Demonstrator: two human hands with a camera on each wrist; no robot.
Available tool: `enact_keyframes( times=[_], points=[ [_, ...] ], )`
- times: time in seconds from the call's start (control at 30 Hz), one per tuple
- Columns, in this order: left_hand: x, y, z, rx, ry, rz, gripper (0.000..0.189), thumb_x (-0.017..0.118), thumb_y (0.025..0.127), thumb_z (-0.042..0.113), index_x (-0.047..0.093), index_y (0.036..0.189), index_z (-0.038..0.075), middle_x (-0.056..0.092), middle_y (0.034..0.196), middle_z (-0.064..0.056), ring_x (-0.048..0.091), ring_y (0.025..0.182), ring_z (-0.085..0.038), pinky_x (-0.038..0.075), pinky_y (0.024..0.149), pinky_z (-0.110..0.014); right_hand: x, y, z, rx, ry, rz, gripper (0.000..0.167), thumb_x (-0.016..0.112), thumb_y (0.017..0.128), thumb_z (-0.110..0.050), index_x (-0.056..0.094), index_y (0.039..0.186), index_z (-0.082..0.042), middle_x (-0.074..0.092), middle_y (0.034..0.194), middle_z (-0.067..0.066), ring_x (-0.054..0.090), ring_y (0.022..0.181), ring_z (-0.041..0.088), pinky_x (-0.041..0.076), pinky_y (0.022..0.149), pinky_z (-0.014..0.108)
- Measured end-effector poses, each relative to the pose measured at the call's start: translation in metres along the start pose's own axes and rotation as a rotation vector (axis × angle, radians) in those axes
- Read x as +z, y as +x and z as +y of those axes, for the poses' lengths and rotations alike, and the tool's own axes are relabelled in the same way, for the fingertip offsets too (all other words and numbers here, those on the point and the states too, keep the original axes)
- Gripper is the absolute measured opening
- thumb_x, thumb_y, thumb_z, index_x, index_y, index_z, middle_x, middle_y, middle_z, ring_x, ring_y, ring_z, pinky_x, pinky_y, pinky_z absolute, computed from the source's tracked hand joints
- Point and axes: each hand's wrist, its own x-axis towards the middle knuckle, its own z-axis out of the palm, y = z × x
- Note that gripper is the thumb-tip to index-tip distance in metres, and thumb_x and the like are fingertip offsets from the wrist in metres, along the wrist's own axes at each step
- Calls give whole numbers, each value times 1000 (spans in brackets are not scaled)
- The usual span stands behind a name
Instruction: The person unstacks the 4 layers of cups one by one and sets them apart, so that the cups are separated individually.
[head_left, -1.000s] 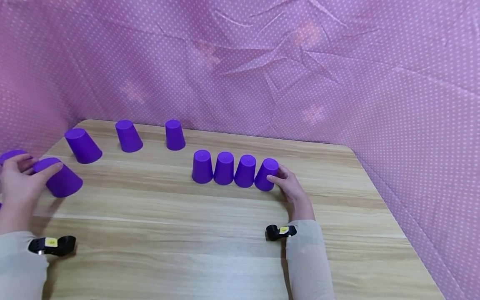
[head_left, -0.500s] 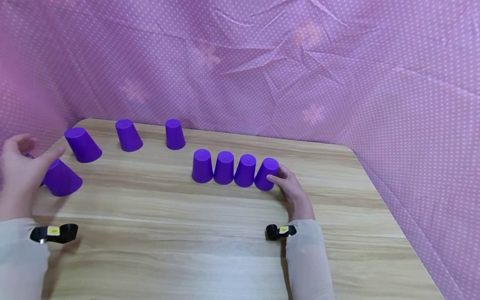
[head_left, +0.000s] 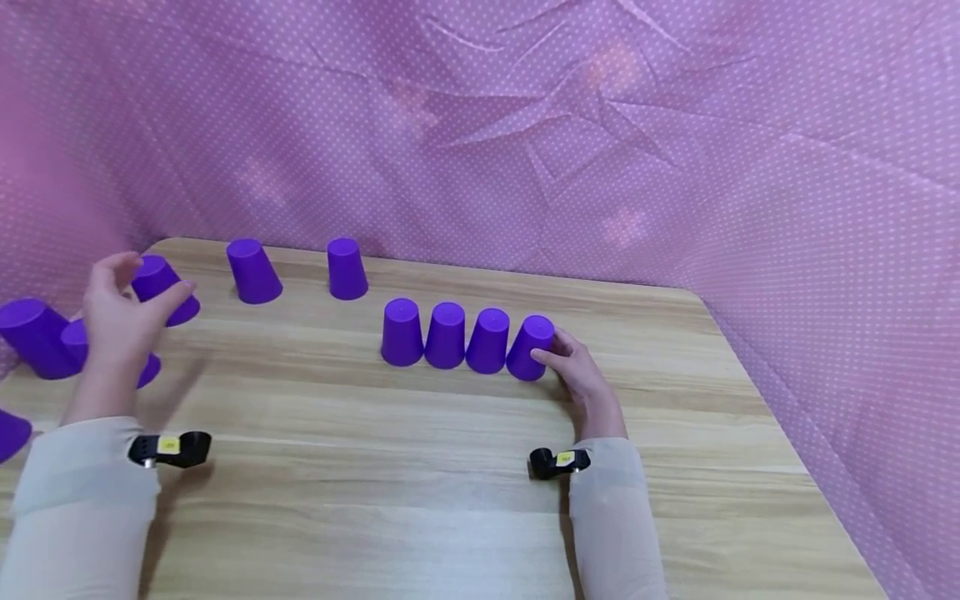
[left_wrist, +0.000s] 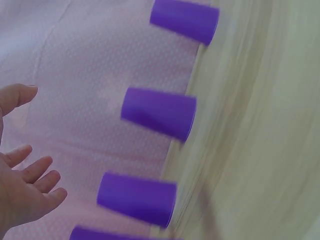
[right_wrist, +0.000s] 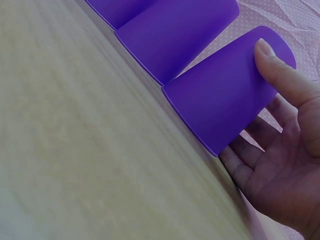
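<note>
Upside-down purple plastic cups stand on the table. My right hand (head_left: 581, 379) holds the rightmost cup (head_left: 528, 354) of a close row, its thumb on the near side and its fingers round the far side. In the right wrist view that cup (right_wrist: 225, 90) stands rim-down beside its neighbour (right_wrist: 177, 40). My left hand (head_left: 120, 325) hangs above the left side of the table, fingers spread and nothing in them. In the head view it overlaps a back-left cup (head_left: 152, 277) and a nearer one (head_left: 73, 336). The left wrist view shows the fingers (left_wrist: 37, 170) apart from the cups.
Two spaced cups, one left (head_left: 255, 275) and one right (head_left: 347, 271), stand near the back edge. More stand at far left, a cup (head_left: 37, 337) and a part-cut cup (head_left: 11, 437). A pink dotted cloth (head_left: 480, 125) hangs behind the wooden table (head_left: 360, 483).
My left hand has let go of a cup at far left, lifted, and moved right toward the back-left cup. The right hand has stayed on its cup.
</note>
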Motion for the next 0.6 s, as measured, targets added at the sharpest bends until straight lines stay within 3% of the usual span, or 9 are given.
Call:
enact_keyframes(
  times=[0.17, 0.43, 0.6],
  points=[
    [25, -22, 22, 32, -26, -29, 62, 67, 74, 22, 36, 126, 11, 38, 126, -4, 28, 119, -12, 20, 99, -22, 1, 1, 1, -9, 12, -3, 54, 62, 77, -2, 40, 127, -1, 44, 121, 21, 41, 111, 24, 28, 96, 30],
    [58, -18, 6, 78, -63, -120, 66, 71, 71, 28, 37, 125, 11, 41, 123, -5, 33, 115, -14, 23, 98, -28, 1, 0, -2, -14, 10, -10, 55, 62, 77, -2, 39, 127, -1, 44, 121, 21, 41, 111, 24, 28, 96, 31],
    [76, -25, 9, 99, -113, -180, 65, 70, 72, 24, 36, 125, 6, 40, 124, -10, 33, 117, -20, 23, 99, -34, 0, 0, -2, -21, 15, -21, 55, 61, 77, -1, 38, 127, 0, 44, 121, 22, 41, 111, 25, 29, 96, 31]
  ],
)
